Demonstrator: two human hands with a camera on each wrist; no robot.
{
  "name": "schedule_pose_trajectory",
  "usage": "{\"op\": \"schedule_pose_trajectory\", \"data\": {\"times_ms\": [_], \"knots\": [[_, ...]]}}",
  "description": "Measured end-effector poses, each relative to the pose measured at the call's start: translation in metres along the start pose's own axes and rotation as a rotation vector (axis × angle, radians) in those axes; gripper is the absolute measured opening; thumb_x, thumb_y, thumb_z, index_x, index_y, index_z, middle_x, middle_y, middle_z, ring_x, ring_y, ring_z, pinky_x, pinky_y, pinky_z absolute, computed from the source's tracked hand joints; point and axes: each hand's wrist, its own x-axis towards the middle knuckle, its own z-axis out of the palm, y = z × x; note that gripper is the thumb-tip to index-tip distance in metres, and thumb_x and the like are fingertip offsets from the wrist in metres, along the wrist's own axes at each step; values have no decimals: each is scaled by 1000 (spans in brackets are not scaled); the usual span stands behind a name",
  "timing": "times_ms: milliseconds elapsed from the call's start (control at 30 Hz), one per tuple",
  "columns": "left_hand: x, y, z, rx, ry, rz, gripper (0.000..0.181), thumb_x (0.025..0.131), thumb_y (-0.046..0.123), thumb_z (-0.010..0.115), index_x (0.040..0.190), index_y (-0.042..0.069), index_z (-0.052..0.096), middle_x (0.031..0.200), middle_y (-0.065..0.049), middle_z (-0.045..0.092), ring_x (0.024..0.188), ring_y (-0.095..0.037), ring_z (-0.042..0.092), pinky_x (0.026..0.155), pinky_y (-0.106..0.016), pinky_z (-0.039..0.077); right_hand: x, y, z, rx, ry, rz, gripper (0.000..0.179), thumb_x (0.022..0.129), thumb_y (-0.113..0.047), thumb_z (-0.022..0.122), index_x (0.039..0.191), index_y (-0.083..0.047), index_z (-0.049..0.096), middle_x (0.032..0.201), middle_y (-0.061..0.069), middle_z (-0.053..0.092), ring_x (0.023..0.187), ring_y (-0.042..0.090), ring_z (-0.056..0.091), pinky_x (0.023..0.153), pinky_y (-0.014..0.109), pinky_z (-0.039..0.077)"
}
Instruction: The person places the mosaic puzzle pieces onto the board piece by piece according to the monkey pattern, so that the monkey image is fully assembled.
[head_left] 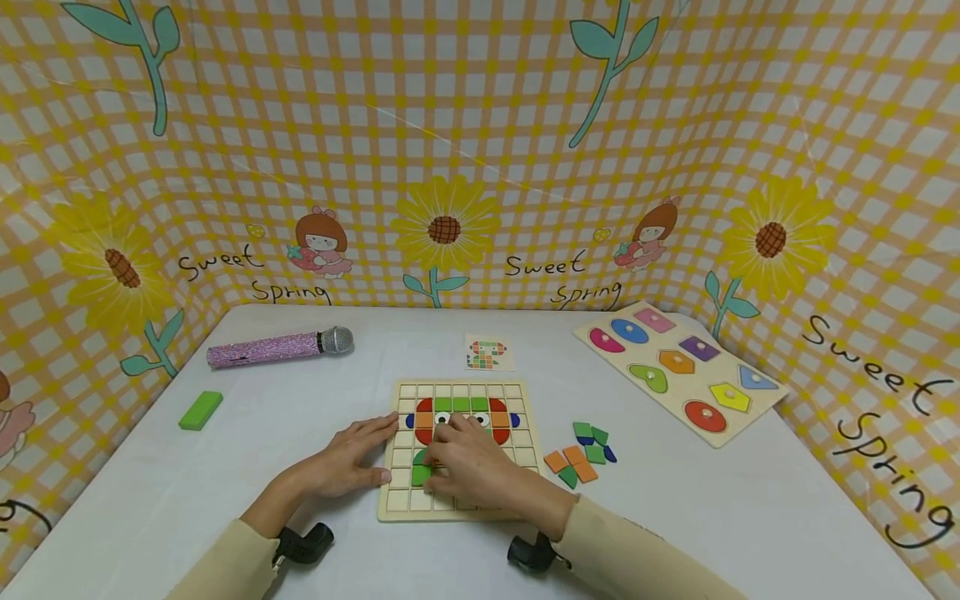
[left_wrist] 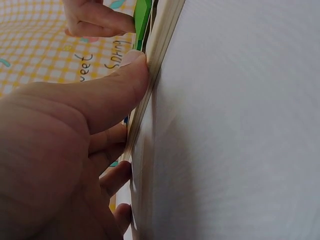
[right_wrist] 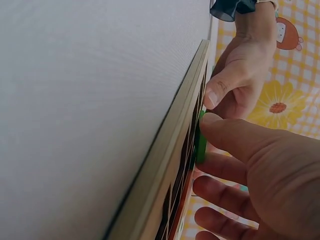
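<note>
A wooden grid board (head_left: pixel 387 500) lies in front of me, with colored tiles forming a pattern in its upper cells. Red quarter-round tiles (head_left: pixel 498 406), green squares (head_left: pixel 461 404) and white eye tiles (head_left: pixel 482 420) show there. My right hand (head_left: pixel 480 462) reaches over the board's middle and pinches a green tile (right_wrist: pixel 201 145) between thumb and index finger, close over the lower left cells. My left hand (head_left: pixel 341 458) rests with extended fingers along the board's left edge, thumb (left_wrist: pixel 125 75) against the rim. The right hand hides part of the pattern.
Loose green, orange and blue tiles (head_left: pixel 576 457) lie right of the board. A small pattern card (head_left: pixel 490 352) lies behind it. A shape puzzle board (head_left: pixel 660 408) is at the back right; a glittery microphone (head_left: pixel 277 348) and a green block (head_left: pixel 201 410) are on the left.
</note>
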Motion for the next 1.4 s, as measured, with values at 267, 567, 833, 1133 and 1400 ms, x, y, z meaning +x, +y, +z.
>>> {"op": "schedule_pose_trajectory", "data": {"times_ms": [267,567,833,1133,1400], "knots": [[-1,0,0,1,2,0,72,90,31,63,146,-1,30,156,-17,22,141,-42,21,108,-68,17,0,0,-1,4,1,1,26,79,-43,73,97,-25,74,93,-7,63,86,10,41,75,24,35],[-1,2,-1,1,5,6,72,89,30,63,146,-2,30,156,-17,23,141,-43,21,108,-68,16,0,1,0,14,-2,4,29,80,-42,72,102,-23,73,95,-6,63,88,11,42,78,26,37],[0,0,0,-2,5,9,72,89,30,63,146,-2,30,156,-17,23,141,-42,21,108,-68,17,-2,2,-1,56,-3,22,28,80,-41,73,102,-23,73,97,-6,62,88,11,42,78,26,37],[-1,1,-1,-8,3,6,72,89,29,63,146,-2,29,156,-18,22,141,-43,21,108,-68,16,-14,10,-7,88,49,52,21,80,-35,72,96,-22,74,95,-7,62,88,10,43,77,25,39],[-1,2,-1,-12,0,-3,72,90,29,63,146,-2,29,156,-17,22,141,-42,20,109,-67,16,-40,33,-10,116,118,129,21,76,-33,77,93,-20,74,91,-7,60,87,10,42,76,28,37]]}}
